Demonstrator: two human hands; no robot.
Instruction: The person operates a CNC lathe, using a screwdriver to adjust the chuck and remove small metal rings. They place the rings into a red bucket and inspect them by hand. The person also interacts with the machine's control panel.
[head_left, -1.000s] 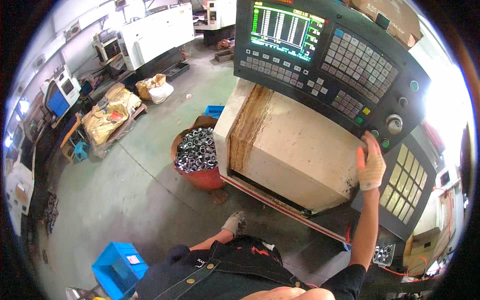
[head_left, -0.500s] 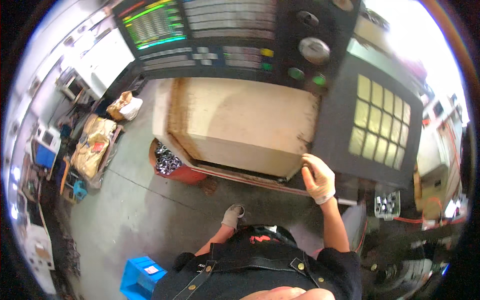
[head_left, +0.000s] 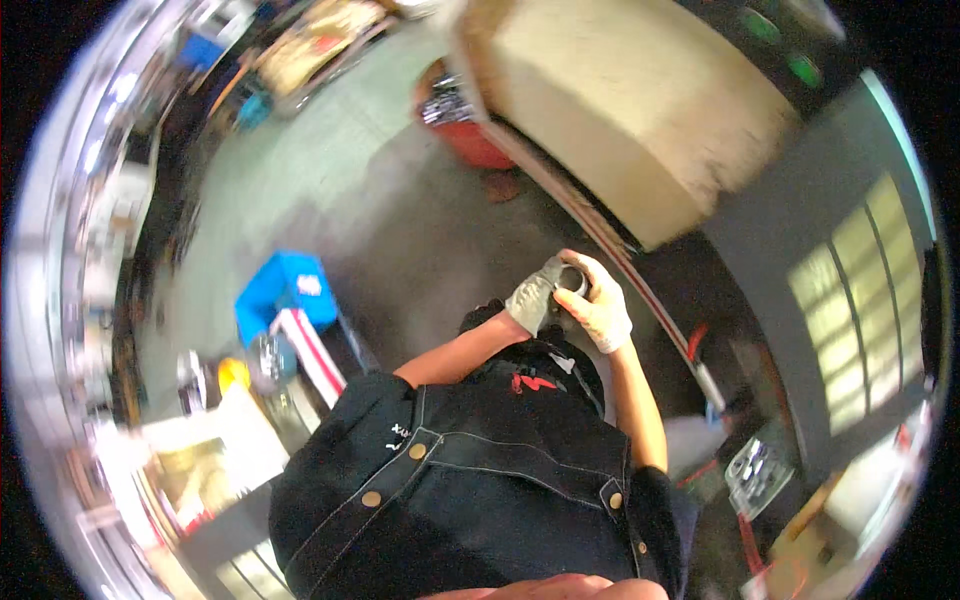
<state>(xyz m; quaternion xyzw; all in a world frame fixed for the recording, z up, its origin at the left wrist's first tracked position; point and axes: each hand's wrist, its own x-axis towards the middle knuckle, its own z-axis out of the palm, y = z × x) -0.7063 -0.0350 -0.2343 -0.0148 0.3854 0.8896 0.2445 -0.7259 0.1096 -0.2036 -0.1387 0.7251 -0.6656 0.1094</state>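
In front of my waist, a short metal ring point(head_left: 571, 281) with a dark opening sits between both gloved hands. My left hand point(head_left: 533, 298), in a greyish glove, closes on its left side. With thumb and fingers, my right hand point(head_left: 604, 312) in a pale glove grips it from the right. The ring's opening faces up toward me, though blur hides its finer detail and some of its rim is covered by fingers.
A red bucket point(head_left: 478, 146) with many metal rings stands beside a beige machine cabinet point(head_left: 600, 110). The dark machine door point(head_left: 760, 250) has a barred window. A blue bin point(head_left: 285, 292) is to the left; a clear tray point(head_left: 757, 474) of metal parts lies right.
My view has swung, shifting the machine up and right. My right hand has left the cabinet's edge, my left has risen, and both now meet around the metal ring.
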